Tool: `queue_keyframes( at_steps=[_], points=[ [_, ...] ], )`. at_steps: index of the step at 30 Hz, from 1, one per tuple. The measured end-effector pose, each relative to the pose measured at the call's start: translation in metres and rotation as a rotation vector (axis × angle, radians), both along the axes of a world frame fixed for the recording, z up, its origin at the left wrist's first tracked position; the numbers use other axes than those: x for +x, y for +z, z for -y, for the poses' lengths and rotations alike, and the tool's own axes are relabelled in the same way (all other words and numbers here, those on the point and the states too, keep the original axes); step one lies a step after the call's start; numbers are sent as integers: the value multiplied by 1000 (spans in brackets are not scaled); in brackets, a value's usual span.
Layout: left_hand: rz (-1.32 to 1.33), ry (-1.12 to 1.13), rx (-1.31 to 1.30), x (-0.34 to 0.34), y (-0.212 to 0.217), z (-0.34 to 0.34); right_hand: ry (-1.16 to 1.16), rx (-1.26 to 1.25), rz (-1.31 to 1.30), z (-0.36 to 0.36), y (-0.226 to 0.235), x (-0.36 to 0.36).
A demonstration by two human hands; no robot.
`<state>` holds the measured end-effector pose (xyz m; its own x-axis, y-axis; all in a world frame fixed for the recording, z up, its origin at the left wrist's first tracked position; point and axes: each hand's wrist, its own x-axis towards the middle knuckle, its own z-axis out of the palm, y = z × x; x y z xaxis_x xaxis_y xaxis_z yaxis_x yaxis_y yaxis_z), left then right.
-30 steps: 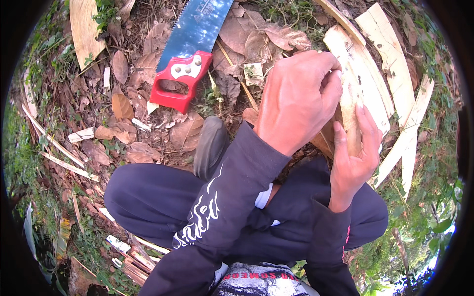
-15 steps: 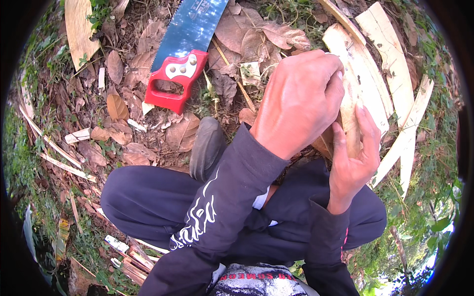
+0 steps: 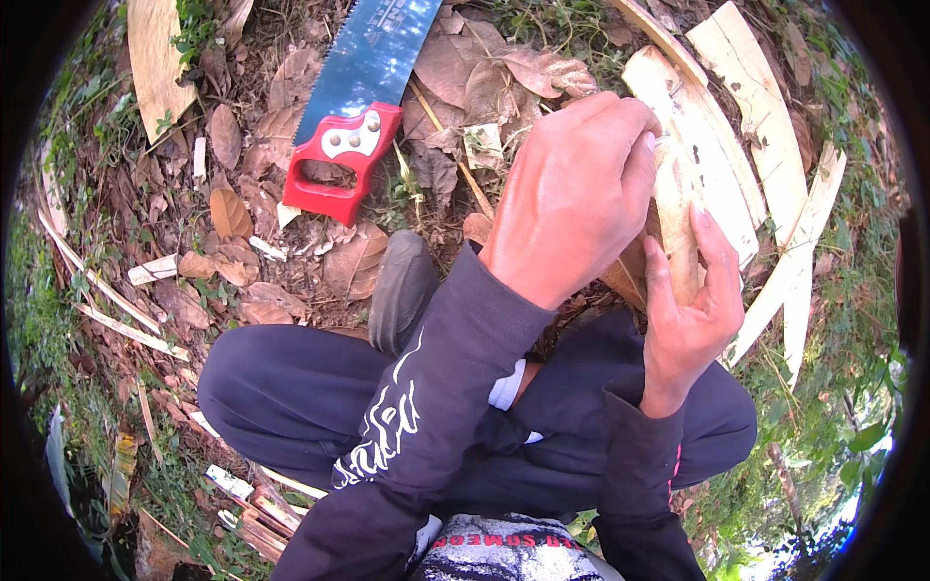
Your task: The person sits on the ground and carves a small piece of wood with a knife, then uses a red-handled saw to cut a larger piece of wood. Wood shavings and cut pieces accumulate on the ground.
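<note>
My left hand [image 3: 574, 189] is closed in front of my crossed legs, its fingers curled toward a pale piece of wood [image 3: 678, 232]. Whatever its fingertips pinch is hidden behind the hand. Lower and to the right, my right hand [image 3: 695, 305] grips the same wood near its lower end, thumb on one side and fingers on the other. Beyond the hands, a thicker pale wood block [image 3: 712, 131] lies on the ground, partly covered by the held piece.
A hand saw with a red handle [image 3: 339, 179] rests on dry leaves at the left. Wooden slats [image 3: 765, 116] lie at the far right, with a thin strip [image 3: 794, 257] across them. Wood scraps [image 3: 262, 518] sit by my left side. A dark shoe [image 3: 400, 290] is near my left forearm.
Both hands keep nearly the same pose at the wood. My left hand has shifted slightly left, and the whole view has moved a little.
</note>
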<state>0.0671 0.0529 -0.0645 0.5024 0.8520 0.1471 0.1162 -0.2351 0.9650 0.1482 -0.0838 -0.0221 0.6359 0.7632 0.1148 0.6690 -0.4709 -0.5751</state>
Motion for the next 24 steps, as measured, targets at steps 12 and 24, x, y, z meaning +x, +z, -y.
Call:
queue_keyframes(
  at_steps=[12, 24],
  points=[
    [-78, -171, 20, -11, 5, -10, 9, -26, 7, -3, 3, 1],
    [-146, -165, -55, -8, 8, -8, 2, -88, -2, -1, 5, 3]
  ],
)
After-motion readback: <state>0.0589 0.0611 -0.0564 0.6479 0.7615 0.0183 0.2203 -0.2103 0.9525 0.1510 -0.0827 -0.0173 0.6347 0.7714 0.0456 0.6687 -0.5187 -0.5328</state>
